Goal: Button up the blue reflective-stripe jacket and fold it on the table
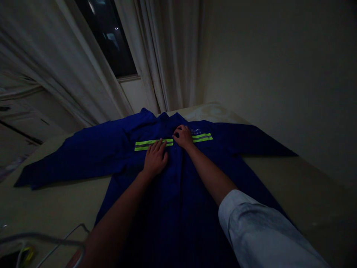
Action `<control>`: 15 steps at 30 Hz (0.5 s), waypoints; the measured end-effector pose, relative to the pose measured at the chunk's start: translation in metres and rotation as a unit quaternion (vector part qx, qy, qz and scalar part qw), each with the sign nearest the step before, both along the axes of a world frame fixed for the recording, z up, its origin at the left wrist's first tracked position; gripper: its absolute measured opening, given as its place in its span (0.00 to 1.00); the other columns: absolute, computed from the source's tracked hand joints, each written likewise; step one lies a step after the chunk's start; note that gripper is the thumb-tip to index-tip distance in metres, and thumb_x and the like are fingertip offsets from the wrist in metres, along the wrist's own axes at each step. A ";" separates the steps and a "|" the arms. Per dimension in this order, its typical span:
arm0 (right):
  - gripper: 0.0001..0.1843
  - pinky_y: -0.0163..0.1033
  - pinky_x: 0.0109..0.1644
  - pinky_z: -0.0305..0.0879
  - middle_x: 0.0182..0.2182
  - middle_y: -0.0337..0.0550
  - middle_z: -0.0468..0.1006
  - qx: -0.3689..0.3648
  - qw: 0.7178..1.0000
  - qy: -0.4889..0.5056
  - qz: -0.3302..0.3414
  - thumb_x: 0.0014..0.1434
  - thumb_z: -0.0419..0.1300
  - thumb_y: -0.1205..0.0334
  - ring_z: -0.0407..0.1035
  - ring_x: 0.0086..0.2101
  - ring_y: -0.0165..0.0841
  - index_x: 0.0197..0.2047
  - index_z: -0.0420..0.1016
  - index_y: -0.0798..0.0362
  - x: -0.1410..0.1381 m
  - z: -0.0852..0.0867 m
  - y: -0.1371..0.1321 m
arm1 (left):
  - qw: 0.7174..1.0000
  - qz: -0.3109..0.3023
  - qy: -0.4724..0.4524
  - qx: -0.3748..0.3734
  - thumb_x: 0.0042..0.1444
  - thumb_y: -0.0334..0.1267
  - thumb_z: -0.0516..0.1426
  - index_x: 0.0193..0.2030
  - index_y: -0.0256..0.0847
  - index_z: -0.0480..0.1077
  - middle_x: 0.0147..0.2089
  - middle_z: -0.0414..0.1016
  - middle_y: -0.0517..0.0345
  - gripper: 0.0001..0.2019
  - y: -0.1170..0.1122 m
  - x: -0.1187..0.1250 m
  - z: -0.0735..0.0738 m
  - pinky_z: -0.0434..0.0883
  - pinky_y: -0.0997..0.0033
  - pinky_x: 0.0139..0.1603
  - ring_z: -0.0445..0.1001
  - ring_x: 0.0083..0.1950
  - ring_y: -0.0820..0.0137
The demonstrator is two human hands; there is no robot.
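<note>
A blue work jacket (pixel 89 152) with reflective yellow-green strips lies spread out, front side up, its sleeves stretched to both sides. My left hand (pixel 156 160) rests flat on the chest, fingers extended over the left strip (pixel 142 145). At the front opening, my right hand (pixel 183 137) has its fingers bent in a pinch on the jacket's edge, beside the right strip (pixel 205 137). A small pale logo (pixel 195 131) shows just above that strip. The fingertips of my right hand partly cover the cloth they grip.
The jacket lies on a pale surface (pixel 69 208). At the lower left are a wire hanger (pixel 41 236) and a dark object with a yellow edge (pixel 30 255). Curtains (pixel 173 56) hang beside a dark window (pixel 111 41) behind, and a plain wall (pixel 279 67) stands at right.
</note>
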State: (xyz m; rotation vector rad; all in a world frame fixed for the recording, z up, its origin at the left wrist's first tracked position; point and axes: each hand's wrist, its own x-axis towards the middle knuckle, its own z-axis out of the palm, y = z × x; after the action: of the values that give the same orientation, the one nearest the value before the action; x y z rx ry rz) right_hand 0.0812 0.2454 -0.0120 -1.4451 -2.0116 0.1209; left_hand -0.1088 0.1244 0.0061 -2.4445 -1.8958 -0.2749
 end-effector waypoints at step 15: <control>0.10 0.54 0.62 0.54 0.56 0.55 0.73 0.046 0.987 -0.156 0.016 0.69 0.60 0.65 0.60 0.57 0.47 0.50 0.81 0.52 -0.005 0.039 -0.018 | 0.999 -0.003 -0.003 -0.034 0.72 0.50 0.44 0.80 0.48 0.54 0.82 0.51 0.54 0.32 0.002 0.014 -0.006 0.48 0.42 0.79 0.48 0.82 0.54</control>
State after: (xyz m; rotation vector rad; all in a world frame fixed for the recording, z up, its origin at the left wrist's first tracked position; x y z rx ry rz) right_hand 0.0767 0.2275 0.0273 -1.4427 -2.2569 -0.1943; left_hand -0.0949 0.1265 0.0001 -2.4963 -1.9318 -0.2214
